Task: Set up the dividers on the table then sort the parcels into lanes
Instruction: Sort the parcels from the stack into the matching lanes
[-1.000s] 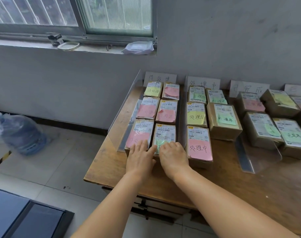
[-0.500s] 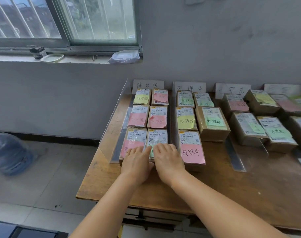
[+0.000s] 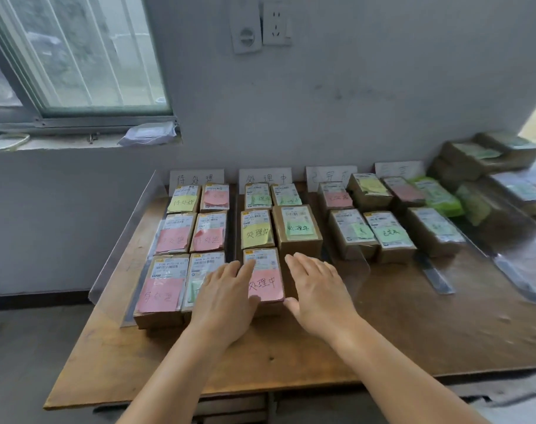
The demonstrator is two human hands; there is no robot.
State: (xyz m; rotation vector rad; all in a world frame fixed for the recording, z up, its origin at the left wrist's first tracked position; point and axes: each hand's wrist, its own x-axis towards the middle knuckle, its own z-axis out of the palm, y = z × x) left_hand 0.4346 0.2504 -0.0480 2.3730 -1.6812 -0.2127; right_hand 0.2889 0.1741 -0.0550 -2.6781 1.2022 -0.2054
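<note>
I see a wooden bench [image 3: 398, 328] standing against a grey wall [image 3: 352, 111], its far half covered with rows of small brown parcels bearing coloured sticky notes. Both of my hands reach forward over the near edge, and neither forms a grip: the fingers are straight and spread, holding nothing. The left hand [image 3: 227, 298] and right hand [image 3: 318, 295] lie on either side of the parcel with the pink note [image 3: 265, 283], the left fingers resting over its left edge, the right palm just beside its right edge.

Left of my hands, a clear divider [image 3: 123, 246] stands upright along the bench's left side, with two columns of parcels [image 3: 181, 240] between it and my left hand. Beyond my fingertips sit more parcels, among them one with a yellow note [image 3: 257, 234]. Right of my right hand, another clear divider [image 3: 360, 264] rises from the bench, with further parcels and dividers past it, blurred.

White paper lane labels [image 3: 265, 179] lean against the wall behind the rows. Above them is a wall socket [image 3: 276, 24]. Up and left of my hands is a window [image 3: 74, 56] with a sill holding a folded plastic packet [image 3: 150, 134].
</note>
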